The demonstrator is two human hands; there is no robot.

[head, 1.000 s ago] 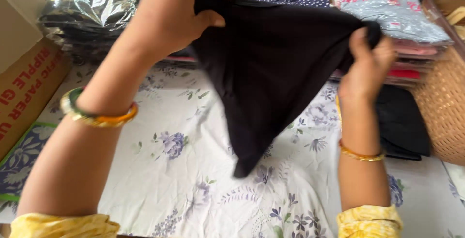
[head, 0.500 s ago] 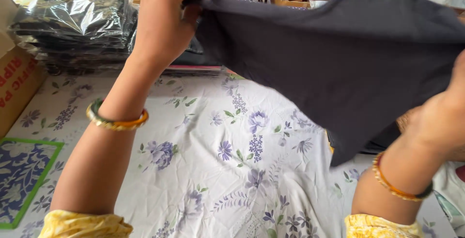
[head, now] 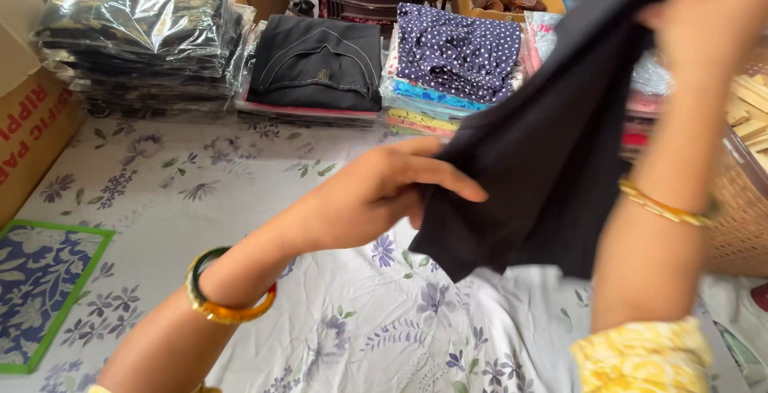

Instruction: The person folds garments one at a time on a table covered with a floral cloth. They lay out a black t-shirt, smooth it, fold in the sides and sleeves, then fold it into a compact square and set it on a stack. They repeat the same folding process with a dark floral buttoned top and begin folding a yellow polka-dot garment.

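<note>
Two hands held one dark, soft cloth garment (head: 552, 161) up in the air above the white sheet printed with purple flowers (head: 240, 193), just in front of the stacks of folded clothes. The garment hung slack and slanted between the two grips, so its lower corner could have dragged across the sheet or bunched unevenly if either pinch had slipped; the blurred upper grip looked the less sure of the two. The left hand (head: 376, 193), wearing a green and gold bangle (head: 228, 297), was curled around the garment's lower edge, thumb and fingers closed on the fabric. The right hand (head: 704, 9), raised near the top of the view with a thin gold bangle (head: 664, 205) on its wrist, gripped the upper end, though blur hid how its fingers lay. Plastic-wrapped dark packets (head: 136, 33) sat well apart at the far left.
</note>
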